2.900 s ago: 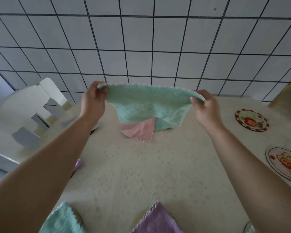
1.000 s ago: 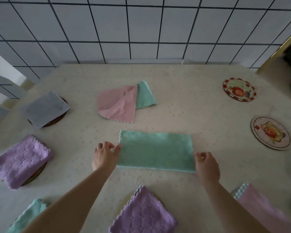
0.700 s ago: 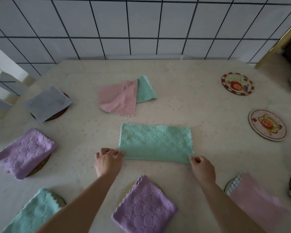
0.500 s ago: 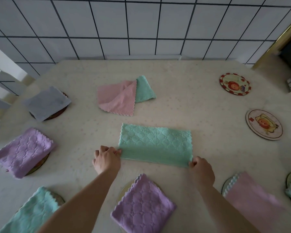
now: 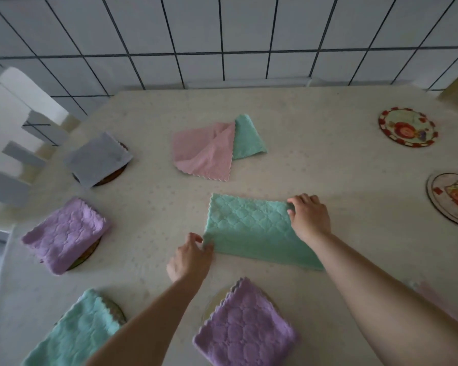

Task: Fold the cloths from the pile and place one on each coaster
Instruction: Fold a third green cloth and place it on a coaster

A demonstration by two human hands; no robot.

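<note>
Half a second ago both hands pinned the near corners of the half-folded green cloth [image 5: 251, 228]; now the right hand [image 5: 308, 219] has crossed to its far edge, fingers curled over the cloth there. Left of that hold, the left hand [image 5: 189, 257] pinches the near-left corner. The cloth lies flat on the table [image 5: 328, 159] between them, plush, quilted, scallop-edged. Such limp fabric could slide or skew if the left pinch slips while the right side is drawn over. Right of the grip, two bare round coasters [image 5: 407, 127] wait.
</note>
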